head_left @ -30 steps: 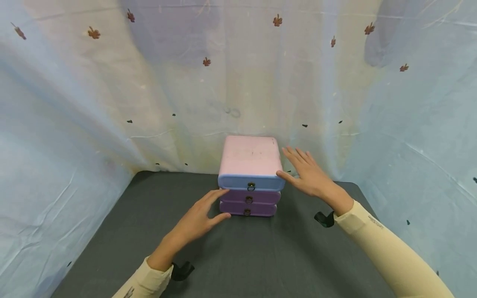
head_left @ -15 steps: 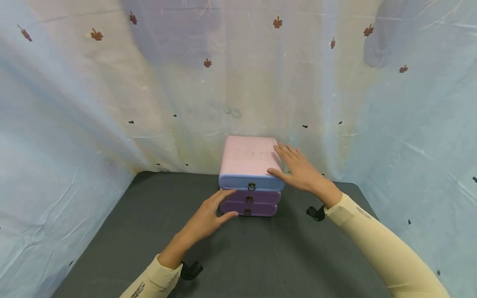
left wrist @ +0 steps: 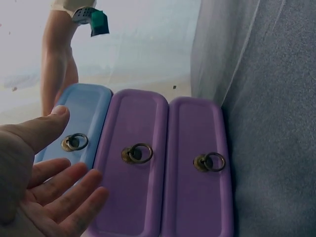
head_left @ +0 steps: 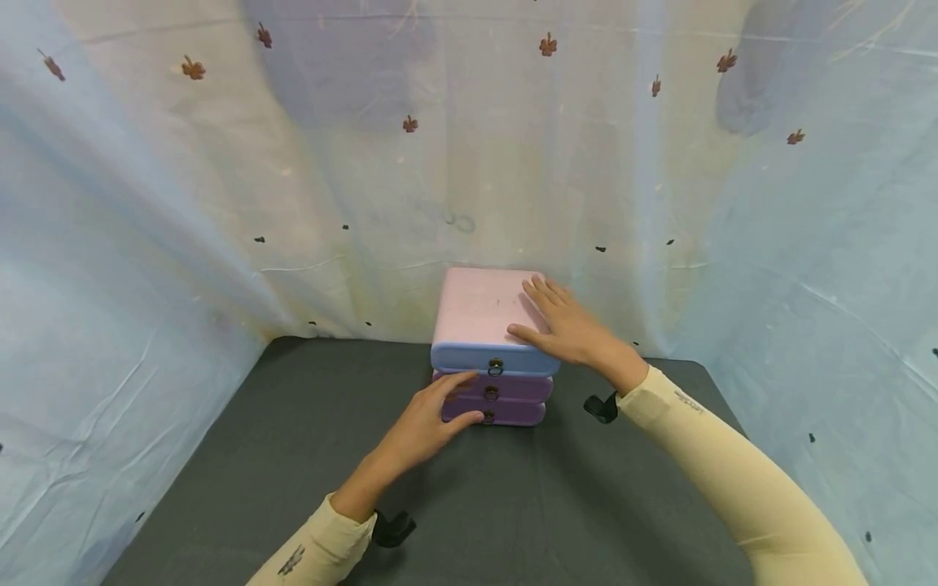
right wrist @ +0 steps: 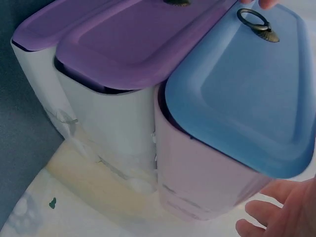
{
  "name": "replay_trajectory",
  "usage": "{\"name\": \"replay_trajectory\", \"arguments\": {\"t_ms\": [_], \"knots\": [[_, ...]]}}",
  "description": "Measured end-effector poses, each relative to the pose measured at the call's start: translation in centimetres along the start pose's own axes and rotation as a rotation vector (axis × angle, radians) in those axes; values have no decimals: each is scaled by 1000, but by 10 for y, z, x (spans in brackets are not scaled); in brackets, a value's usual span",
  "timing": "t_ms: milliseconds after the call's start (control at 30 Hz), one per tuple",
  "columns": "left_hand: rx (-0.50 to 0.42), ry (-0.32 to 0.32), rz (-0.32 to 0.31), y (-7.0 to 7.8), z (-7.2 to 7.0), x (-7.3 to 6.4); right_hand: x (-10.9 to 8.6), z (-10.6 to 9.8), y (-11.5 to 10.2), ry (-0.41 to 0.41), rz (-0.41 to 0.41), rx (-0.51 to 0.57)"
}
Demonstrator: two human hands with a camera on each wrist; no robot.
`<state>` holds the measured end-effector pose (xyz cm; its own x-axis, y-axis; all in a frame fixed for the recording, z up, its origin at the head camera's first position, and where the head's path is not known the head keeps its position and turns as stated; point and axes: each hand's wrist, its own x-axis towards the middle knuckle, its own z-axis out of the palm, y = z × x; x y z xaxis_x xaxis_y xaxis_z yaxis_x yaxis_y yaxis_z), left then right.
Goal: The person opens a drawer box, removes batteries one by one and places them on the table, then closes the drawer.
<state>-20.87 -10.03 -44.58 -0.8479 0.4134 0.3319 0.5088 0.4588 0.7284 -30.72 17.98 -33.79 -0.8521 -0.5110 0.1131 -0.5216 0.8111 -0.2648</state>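
A stack of drawer units stands against the curtain. Its top unit has a pink case (head_left: 479, 305) and a blue drawer front (head_left: 462, 358); below it are two purple drawer fronts (head_left: 535, 388). Each front carries a brass ring pull (left wrist: 144, 153). My left hand (head_left: 421, 423) is in front of the stack's left side, fingers extended and thumb apart, close to the blue front's ring (left wrist: 79, 141). My right hand (head_left: 575, 330) is over the right edge of the pink case, palm down with fingers stretched out. Neither hand holds anything.
The stack stands at the back of a dark grey table (head_left: 513, 505). A pale patterned curtain (head_left: 498, 163) hangs behind and along both sides. Black straps (head_left: 601, 408) stick out at the wrists. The purple fronts have white cases (right wrist: 108, 118) behind them.
My right hand has moved left, from beside the stack to over the pink case. My left hand has shifted right, across the purple fronts. The drawer stack has stayed in place.
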Motion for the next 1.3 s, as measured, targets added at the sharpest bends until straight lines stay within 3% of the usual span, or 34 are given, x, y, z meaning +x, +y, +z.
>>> {"name": "replay_trajectory", "arguments": {"t_ms": [633, 1300], "knots": [[-84, 7, 6, 0, 12, 8, 29, 4, -5, -63, 40, 12], [-194, 19, -15, 5, 21, 17, 41, 9, -2, -100, 46, 4]]}}
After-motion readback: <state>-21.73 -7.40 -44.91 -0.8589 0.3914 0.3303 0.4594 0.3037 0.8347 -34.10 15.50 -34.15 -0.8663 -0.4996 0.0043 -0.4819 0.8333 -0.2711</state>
